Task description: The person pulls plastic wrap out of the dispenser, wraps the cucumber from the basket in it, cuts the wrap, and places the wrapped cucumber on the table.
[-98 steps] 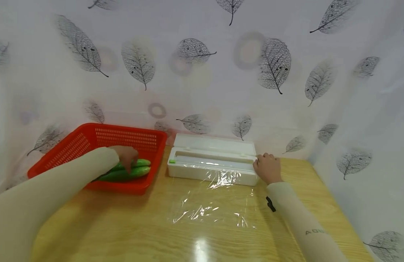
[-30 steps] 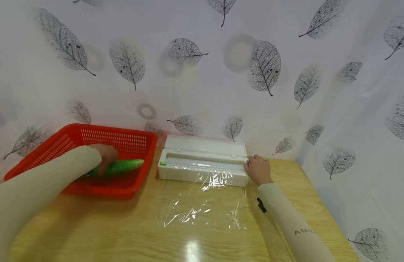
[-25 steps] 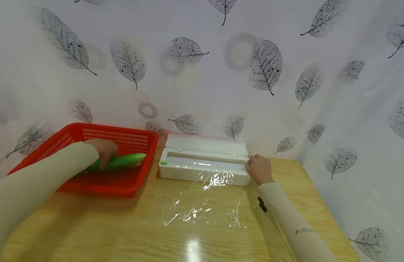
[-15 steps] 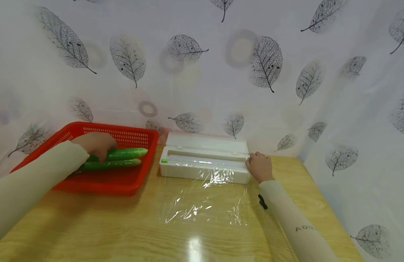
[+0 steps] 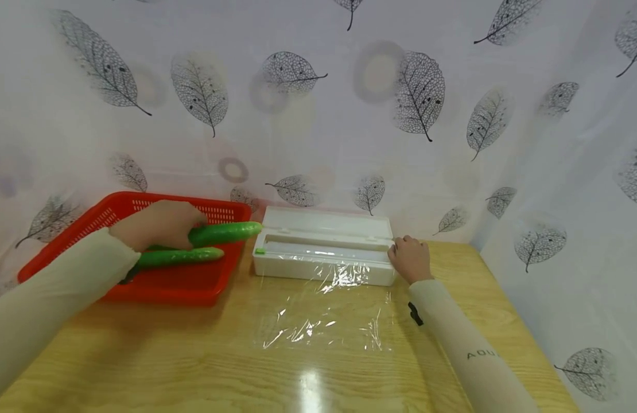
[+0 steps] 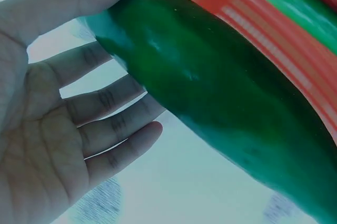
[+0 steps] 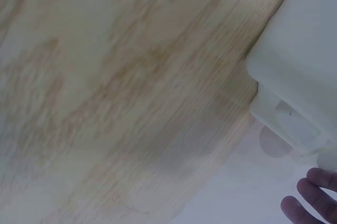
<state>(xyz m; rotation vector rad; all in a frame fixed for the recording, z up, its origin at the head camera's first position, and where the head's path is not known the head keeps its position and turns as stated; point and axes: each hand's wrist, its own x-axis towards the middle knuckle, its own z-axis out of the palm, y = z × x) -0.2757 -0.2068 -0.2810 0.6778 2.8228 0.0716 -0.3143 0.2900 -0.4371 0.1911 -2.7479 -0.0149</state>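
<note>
Cucumber [image 5: 227, 232] is pinched in the left hand [image 5: 160, 223], thumb on one side and fingers on the other, over the red basket [image 5: 158, 298]; its right tip overlaps the basket's right rim in the head view. Half a second ago that tip lay within the basket, so it has come up and right, which I take to mean that this one is now picked out from its neighbour. The second cucumber [image 5: 179, 257] stays in the basket, on the near side of the held one. To the right, the white box [image 5: 323, 271] stands with its lid [image 5: 326, 222] raised on the far side, and clear film [image 5: 318, 330] spreads from it toward the near side of the wooden table [image 5: 194, 373]. The right hand [image 5: 411, 261] is at the box's right end, as before, bent-fingered; whether it grips or just steadies, I cannot tell
</note>
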